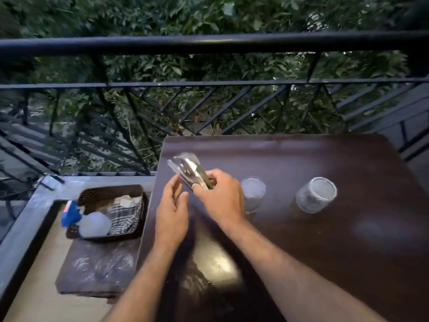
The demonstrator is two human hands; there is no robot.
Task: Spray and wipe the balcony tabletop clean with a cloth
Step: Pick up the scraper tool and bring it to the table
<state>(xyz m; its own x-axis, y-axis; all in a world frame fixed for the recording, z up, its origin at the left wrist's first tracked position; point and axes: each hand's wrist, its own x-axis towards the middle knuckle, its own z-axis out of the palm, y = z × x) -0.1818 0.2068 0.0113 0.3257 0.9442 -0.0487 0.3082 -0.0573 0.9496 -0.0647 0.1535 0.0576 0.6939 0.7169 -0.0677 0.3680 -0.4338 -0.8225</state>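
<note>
You're in the clearing stage, by the look of it, with no spraying or wiping begun. Your right hand (220, 196) has its grip closed around a clear, blurred object (188, 170), glassy or hard plastic, tilted up and away to the far left; what exactly it is, the blur won't let me say. Your left hand (173, 212) sits just beside it, fingers half curled and touching its near edge, not clearly clamped on anything.

The tabletop (325, 240) is dark brown, smooth and glossy, with rounded corners and a bright glare patch near you. It looks dusty: pale smudges sit at the right and along the far edge.

Two clear glasses remain on it, a short tumbler (253, 194) touching your right hand in this view and a wider one (316, 195) well apart to the right, both cloudy inside.

Your supplies wait off to the left, on a lower dark stool (97, 268) marked with chalky rings. A brown woven basket (109, 194) there holds a checked cloth (125, 214) and a pale spray bottle (94, 224) with a blue trigger head.

My read: the glasses need lifting off, then fetch bottle and cloth. Nearly all the job is ahead of you.
</note>
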